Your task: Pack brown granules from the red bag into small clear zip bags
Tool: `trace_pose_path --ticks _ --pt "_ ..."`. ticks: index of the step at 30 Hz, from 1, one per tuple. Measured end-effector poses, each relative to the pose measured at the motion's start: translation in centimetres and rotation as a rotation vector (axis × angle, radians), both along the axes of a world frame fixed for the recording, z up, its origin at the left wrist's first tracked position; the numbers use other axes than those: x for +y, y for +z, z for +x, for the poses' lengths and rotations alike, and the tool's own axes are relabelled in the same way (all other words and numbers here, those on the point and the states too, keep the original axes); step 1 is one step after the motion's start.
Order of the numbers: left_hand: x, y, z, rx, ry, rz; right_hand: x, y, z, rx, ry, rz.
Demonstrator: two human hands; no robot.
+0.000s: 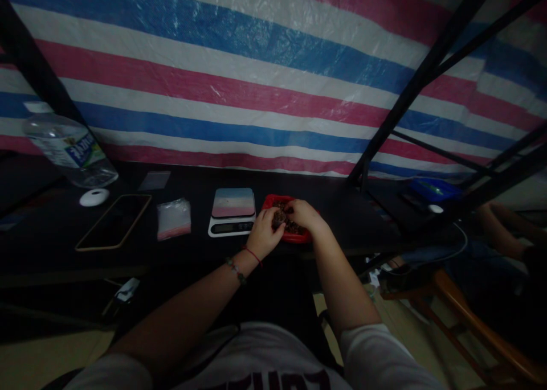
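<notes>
A red tray [272,201] filled with small dark brown pieces [294,227] lies on the dark table [51,236], just right of a small white digital scale [233,210]. My left hand [265,235] is at the tray's near left corner, fingers curled around a clump of the brown pieces. My right hand [302,213] rests over the middle of the tray, fingers bent down into the pieces. What the right fingers pinch is hidden. The scale's platform has nothing on it.
A stack of small clear bags [173,218] and a phone [114,221] lie left of the scale. Farther left are a white round lid [94,197] and a water bottle [70,146]. A striped tarp [256,77] hangs behind. Another person's arm [499,225] and a wooden chair [474,316] are at right.
</notes>
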State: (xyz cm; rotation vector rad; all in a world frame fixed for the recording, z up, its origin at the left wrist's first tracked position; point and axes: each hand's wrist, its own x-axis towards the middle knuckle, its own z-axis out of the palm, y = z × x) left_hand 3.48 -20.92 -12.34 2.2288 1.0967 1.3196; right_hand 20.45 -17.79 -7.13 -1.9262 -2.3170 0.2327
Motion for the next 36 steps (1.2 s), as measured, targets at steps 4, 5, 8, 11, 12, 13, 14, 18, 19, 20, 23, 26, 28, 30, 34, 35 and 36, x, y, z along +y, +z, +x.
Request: trace_pose_path --ticks 4,5,8,11,12,13,14,18,19,20,23,26,28,30,34,35,36 --pt "0.0 0.0 0.0 -0.007 0.001 0.004 0.0 0.0 0.0 0.0 -0.012 0.009" --pt "0.0 0.0 0.0 -0.006 0.001 0.007 0.0 -0.1 0.0 0.004 -0.011 0.014" --pt "0.1 0.0 0.0 0.004 0.001 0.022 0.0 -0.1 0.0 0.025 0.002 0.021" --pt "0.1 0.0 0.0 0.008 0.008 0.035 0.0 -0.2 -0.1 0.051 0.023 0.028" --pt "0.1 0.0 0.1 0.005 0.012 0.036 0.0 -0.2 -0.2 0.057 0.03 0.029" --pt "0.1 0.0 0.1 0.001 0.017 0.034 -0.1 -0.2 -0.2 0.061 0.037 0.031" --pt "0.1 -0.1 0.1 -0.003 0.021 0.03 -0.1 -0.2 -0.2 0.063 0.042 0.034" --pt "0.1 -0.2 0.2 -0.01 0.034 0.013 -0.2 0.3 -0.1 0.074 0.041 0.051" --pt "0.1 -0.3 0.2 -0.012 0.037 0.009 -0.3 0.5 0.0 0.084 0.034 0.059" --pt "0.1 -0.3 0.2 -0.014 0.038 0.005 -0.4 0.8 0.2 0.099 0.026 0.073" --pt "0.1 -0.5 0.2 -0.018 0.036 -0.003 -1.1 2.0 0.6 0.183 0.01 0.14" --pt "0.2 -0.5 0.2 -0.014 0.028 -0.009 -2.0 3.6 0.6 0.274 0.018 0.186" --pt "0.2 -0.5 0.1 -0.013 0.019 -0.017 -2.6 4.4 0.4 0.303 0.048 0.192" --pt "0.2 -0.5 0.1 -0.014 0.007 -0.02 -3.0 4.9 0.1 0.311 0.095 0.177" --pt "0.2 -0.4 0.1 -0.008 0.001 -0.013 -3.2 5.1 -0.4 0.287 0.138 0.099" --pt "0.1 -0.4 0.1 -0.004 0.001 -0.014 -3.2 5.0 -0.5 0.284 0.143 0.08" --pt "0.1 -0.3 0.1 0.002 0.0 -0.015 -3.2 5.0 -0.6 0.283 0.153 0.067"
